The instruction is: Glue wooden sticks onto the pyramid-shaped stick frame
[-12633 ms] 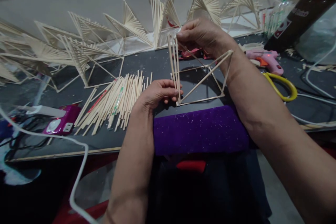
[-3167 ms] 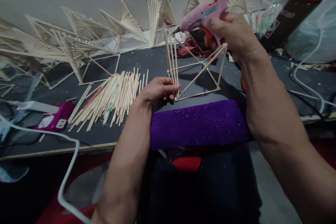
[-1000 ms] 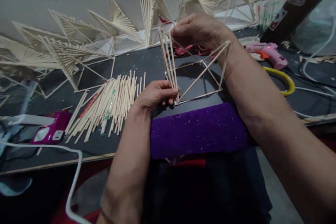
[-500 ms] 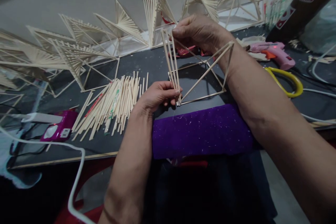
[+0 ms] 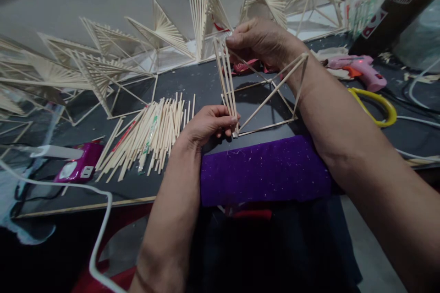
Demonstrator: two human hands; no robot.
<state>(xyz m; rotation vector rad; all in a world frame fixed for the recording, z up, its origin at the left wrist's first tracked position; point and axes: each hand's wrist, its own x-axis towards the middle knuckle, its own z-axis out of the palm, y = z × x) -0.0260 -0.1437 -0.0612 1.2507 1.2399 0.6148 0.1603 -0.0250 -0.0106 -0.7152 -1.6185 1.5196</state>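
A small frame of thin pale wooden sticks [image 5: 271,96] stands on the dark table in front of me. Several sticks rise in a narrow fan at its left corner. My left hand [image 5: 215,123] pinches the foot of this fan between thumb and fingers. At the top, my right hand [image 5: 256,41] has its thumb and fingertips closed on the upper end of a wooden stick [image 5: 229,71]. Its other fingers curl behind and are partly hidden. The right forearm passes close to the frame's right-hand peak.
Loose sticks [image 5: 154,137] lie piled on the left, near a magenta power adapter [image 5: 79,165]. Finished fan-like stick models [image 5: 160,32] line the back. To the right are a pink glue gun [image 5: 357,66], yellow-handled scissors [image 5: 378,121] and a dark bottle [image 5: 388,9]. A purple cloth pad [image 5: 264,174] covers the front edge.
Almost nothing differs. Both hands keep their grip on the stick frame, and the whole view has shifted very slightly.
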